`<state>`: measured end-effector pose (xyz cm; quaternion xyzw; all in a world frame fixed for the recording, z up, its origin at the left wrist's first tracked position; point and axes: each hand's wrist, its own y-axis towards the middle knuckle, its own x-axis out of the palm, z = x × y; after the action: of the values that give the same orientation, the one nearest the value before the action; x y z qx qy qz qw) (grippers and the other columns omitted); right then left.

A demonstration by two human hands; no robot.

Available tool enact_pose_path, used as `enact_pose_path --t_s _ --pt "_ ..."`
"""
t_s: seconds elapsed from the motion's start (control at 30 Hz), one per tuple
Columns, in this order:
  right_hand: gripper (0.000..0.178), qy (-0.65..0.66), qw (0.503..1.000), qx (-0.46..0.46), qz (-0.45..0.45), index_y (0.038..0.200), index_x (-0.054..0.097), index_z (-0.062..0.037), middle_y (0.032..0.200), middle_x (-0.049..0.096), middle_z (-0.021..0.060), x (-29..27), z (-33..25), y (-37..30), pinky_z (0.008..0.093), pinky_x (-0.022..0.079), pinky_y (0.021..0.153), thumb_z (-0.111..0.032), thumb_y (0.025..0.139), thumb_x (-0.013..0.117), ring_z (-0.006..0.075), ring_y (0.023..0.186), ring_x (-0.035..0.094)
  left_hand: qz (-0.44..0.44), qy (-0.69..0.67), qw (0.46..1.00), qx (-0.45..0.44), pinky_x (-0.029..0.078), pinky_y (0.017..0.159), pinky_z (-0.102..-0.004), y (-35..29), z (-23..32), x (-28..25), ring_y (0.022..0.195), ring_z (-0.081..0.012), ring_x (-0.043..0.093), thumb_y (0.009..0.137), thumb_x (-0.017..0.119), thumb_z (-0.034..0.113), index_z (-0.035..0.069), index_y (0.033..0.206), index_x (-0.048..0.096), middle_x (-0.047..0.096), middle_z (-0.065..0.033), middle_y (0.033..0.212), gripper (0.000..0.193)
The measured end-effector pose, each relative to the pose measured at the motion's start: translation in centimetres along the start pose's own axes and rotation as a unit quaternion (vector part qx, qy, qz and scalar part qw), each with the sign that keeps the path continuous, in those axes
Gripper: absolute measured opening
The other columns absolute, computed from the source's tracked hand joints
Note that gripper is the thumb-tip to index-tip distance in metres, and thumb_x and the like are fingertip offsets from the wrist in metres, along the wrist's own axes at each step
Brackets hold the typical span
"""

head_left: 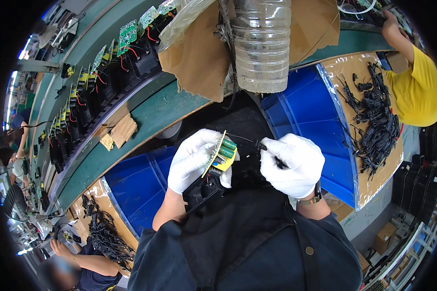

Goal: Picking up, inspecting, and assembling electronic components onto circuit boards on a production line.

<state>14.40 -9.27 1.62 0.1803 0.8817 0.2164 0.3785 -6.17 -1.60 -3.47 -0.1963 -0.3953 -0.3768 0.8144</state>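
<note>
Head view showed the left hand [195,160], in a white glove, closed around a circuit board [221,154] with green capacitors, still joined to a black housing [204,190] beneath it. Just beside it, the gloved right hand [292,164] pinched a thin black cable [264,145] whose end reached toward the board. Blue bins [320,131] flanked both hands. Beyond them, a clear plastic bottle [260,43] hung over a green conveyor [150,116] carrying more boards and housings. Trays of black cables [374,116] lay to the right.
</note>
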Motion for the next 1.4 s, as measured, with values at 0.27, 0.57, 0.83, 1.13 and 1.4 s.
enact_pose_path --t_s 0.27,0.57,0.83,1.13,1.4 --pt "0.017 -0.012 1.000 -0.003 -0.015 0.072 0.069 -0.0022 0.057 0.053 0.0036 -0.2 -0.3 0.2 0.0270 0.037 0.047 0.003 0.056 0.066 0.0182 0.044 0.043 0.010 -0.009 1.000 -0.003 0.053 0.081 -0.0363 0.0 -0.1 -0.4 0.094 -0.0340 0.066 0.085 0.063 0.021 -0.002 0.118 0.051 0.062 -0.0265 0.108 0.042" --pt "0.017 -0.009 1.000 -0.002 -0.009 0.072 0.069 -0.0028 0.057 0.053 0.0034 0.1 0.0 -0.1 0.0270 0.037 0.047 0.003 0.057 0.066 0.0182 0.045 0.044 -0.011 -0.003 1.000 -0.003 0.053 0.080 -0.0364 -0.2 -0.2 -0.8 0.094 -0.0338 0.066 0.085 0.065 0.020 -0.003 0.119 0.051 0.061 -0.0265 0.112 0.043" --pt "0.017 0.001 1.000 0.006 -0.020 0.074 0.069 -0.0021 0.058 0.054 0.0037 0.2 0.3 -0.1 0.0269 0.037 0.047 0.003 0.057 0.066 0.0173 0.045 0.045 -0.016 -0.029 0.999 -0.023 0.055 0.081 -0.0365 0.0 0.3 -0.2 0.092 -0.0340 0.066 0.084 0.065 0.012 -0.002 0.120 0.051 0.060 -0.0266 0.113 0.041" --pt "0.016 0.075 0.995 0.036 -0.050 0.078 0.070 -0.0004 0.067 0.061 0.0061 1.1 1.3 0.0 0.0258 0.038 0.048 0.003 0.064 0.064 0.0151 0.048 0.048 0.074 0.061 0.995 -0.004 0.060 0.058 -0.0323 0.8 0.9 2.5 0.086 -0.0347 0.069 0.081 0.070 0.005 -0.003 0.119 0.052 0.059 -0.0335 0.112 0.043" --pt "0.028 0.351 0.918 0.179 0.047 0.097 0.069 0.0019 0.083 0.068 0.0123 -1.0 3.1 0.2 0.0227 0.042 0.051 0.006 0.075 0.053 0.0143 0.054 0.052 0.103 0.188 0.977 -0.007 0.058 0.082 -0.0354 2.9 1.2 3.5 0.102 -0.0333 0.065 0.077 0.067 -0.008 -0.006 0.114 0.058 0.056 -0.0313 0.122 0.038"
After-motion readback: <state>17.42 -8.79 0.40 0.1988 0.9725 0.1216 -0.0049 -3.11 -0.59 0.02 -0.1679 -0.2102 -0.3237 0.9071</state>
